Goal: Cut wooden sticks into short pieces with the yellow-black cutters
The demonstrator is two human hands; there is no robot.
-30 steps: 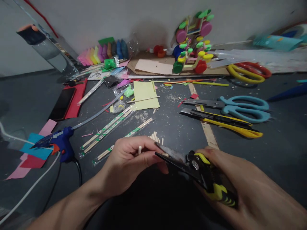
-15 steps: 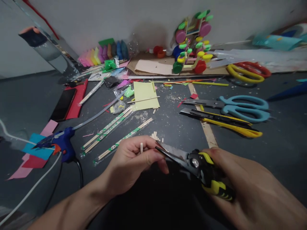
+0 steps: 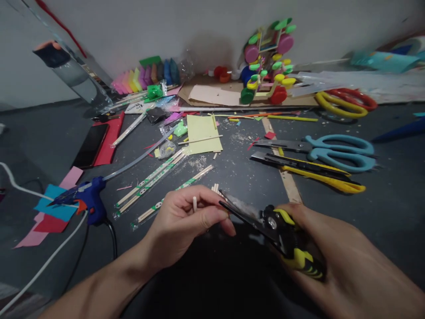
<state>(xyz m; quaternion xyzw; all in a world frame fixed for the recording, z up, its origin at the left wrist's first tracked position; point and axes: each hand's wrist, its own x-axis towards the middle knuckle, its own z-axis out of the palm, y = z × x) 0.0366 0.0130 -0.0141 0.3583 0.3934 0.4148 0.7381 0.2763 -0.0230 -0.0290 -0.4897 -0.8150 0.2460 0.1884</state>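
Observation:
My left hand (image 3: pixel 189 219) is closed around a short wooden stick (image 3: pixel 195 204), whose pale end pokes up between thumb and forefinger. The rest of the stick is hidden by the fingers. In my right hand (image 3: pixel 332 248) are black and yellow shears (image 3: pixel 282 230), gripped by the handles. Their blades are slightly apart and point left, with the tips at the left thumb and forefinger. Whether the blades touch the stick, I cannot tell. Just behind the left fingertips lie several short cut stick pieces (image 3: pixel 215 188).
Packaged chopsticks (image 3: pixel 152 181) and a blue glue gun (image 3: pixel 94 201) lie on the left. Blue-handled scissors (image 3: pixel 341 153) and a yellow utility knife (image 3: pixel 318 173) lie on the right. Colourful wheeled models (image 3: pixel 265 84) stand at the back, near a water bottle (image 3: pixel 76 77).
The shears have turned slightly in my right hand, and their tips sit a little higher by the left fingers. The left hand keeps its hold on the stick. The view has shifted slightly.

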